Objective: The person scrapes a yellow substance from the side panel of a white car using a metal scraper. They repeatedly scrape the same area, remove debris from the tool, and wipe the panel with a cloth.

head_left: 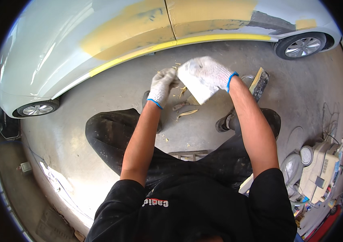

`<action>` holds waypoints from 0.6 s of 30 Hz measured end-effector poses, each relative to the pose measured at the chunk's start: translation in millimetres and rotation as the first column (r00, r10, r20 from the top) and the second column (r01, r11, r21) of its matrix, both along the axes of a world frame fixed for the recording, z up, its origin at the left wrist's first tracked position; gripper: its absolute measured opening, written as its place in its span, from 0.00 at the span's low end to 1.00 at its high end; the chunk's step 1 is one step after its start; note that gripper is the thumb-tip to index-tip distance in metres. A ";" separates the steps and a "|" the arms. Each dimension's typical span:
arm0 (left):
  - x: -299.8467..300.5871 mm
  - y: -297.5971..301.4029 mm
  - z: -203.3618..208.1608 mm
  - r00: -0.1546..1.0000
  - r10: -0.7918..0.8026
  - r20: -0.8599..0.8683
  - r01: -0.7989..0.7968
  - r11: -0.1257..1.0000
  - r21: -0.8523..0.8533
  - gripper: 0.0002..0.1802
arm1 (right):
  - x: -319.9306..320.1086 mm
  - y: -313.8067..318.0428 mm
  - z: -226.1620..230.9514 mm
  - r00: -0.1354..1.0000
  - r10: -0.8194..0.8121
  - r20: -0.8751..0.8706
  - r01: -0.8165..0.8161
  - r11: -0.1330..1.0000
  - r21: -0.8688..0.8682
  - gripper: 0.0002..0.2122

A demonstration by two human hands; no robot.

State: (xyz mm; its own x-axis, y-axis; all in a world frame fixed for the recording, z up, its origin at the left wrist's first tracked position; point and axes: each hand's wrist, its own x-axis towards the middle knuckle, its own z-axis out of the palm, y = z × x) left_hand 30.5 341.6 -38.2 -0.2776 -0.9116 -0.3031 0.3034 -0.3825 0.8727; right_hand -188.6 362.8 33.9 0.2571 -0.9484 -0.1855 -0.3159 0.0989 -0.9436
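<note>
Both my hands wear white knit gloves with blue cuffs. My right hand [209, 72] is closed on a white flat sheet [197, 89] that hangs below its fingers; whether it is paper or a thin board I cannot tell. Close by, at the sheet's left edge, the fingers of my left hand [162, 85] are curled together, and what lies between them is hidden. Beneath the hands, yellowish strips and crumbs [188, 113] lie scattered on the grey floor. A long dark board with yellow residue [259, 84] lies to the right of my right hand.
Ahead stands a white car [66, 36] with yellow-tan filler patches [131, 28] and a yellow strip [139, 52] along its sill. My bent knees frame the work; a low stool [187, 154] shows between them. Right: a beige machine [320, 169] with cables and clutter.
</note>
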 end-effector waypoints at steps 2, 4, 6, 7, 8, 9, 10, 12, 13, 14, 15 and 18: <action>29.8 -6.3 -12.1 0.978 0.130 -0.164 -0.125 0.991 0.039 0.07 | -0.5 11.0 0.5 0.990 0.127 -0.061 -0.119 0.986 0.115 0.12; 61.8 -0.3 -17.4 0.982 0.105 -0.158 -0.105 0.994 0.008 0.09 | 15.6 29.8 11.7 0.990 0.084 -0.115 -0.071 0.991 0.114 0.12; 35.9 30.7 0.1 0.998 0.058 -0.038 -0.055 0.995 0.082 0.12 | 14.3 42.7 9.5 0.990 -0.138 0.019 0.133 0.977 0.167 0.13; 19.5 48.0 13.9 0.998 -0.050 -0.042 0.053 0.994 0.094 0.15 | 9.3 43.4 -9.5 0.976 -0.203 0.079 0.197 0.977 0.086 0.13; 14.0 63.3 20.6 0.985 -0.167 -0.052 0.169 0.985 0.036 0.14 | 11.3 44.5 -21.1 0.956 -0.248 0.157 0.249 0.968 0.012 0.13; 19.7 71.3 14.1 0.970 -0.244 -0.007 0.244 0.969 0.027 0.13 | 22.7 51.6 -21.3 0.950 -0.255 0.183 0.263 0.964 -0.024 0.13; 24.9 79.0 7.2 0.947 -0.320 0.038 0.320 0.947 0.023 0.12 | 32.9 59.5 -21.6 0.957 -0.250 0.145 0.256 0.966 -0.021 0.13; 36.6 93.5 -7.0 0.966 -0.260 -0.011 0.260 0.962 0.087 0.10 | 50.2 74.0 -21.4 0.967 -0.244 0.066 0.246 0.969 -0.014 0.13; 38.7 95.6 -15.3 0.965 -0.261 -0.025 0.262 0.960 0.099 0.10 | 55.1 77.0 -33.6 0.971 -0.238 0.026 0.239 0.971 -0.025 0.14; 39.6 97.4 -23.8 0.964 -0.262 -0.039 0.265 0.958 0.111 0.10 | 57.3 79.6 -45.1 0.977 -0.213 -0.025 0.207 0.967 -0.146 0.15; 35.7 103.4 -22.3 0.967 -0.250 -0.049 0.254 0.959 0.127 0.10 | 63.1 82.1 -53.0 0.960 -0.251 -0.125 0.229 0.959 -0.167 0.15; 32.0 108.2 -26.2 0.954 -0.298 0.030 0.289 0.942 0.172 0.10 | 61.5 86.7 -62.8 0.928 -0.262 -0.266 0.225 0.961 -0.161 0.13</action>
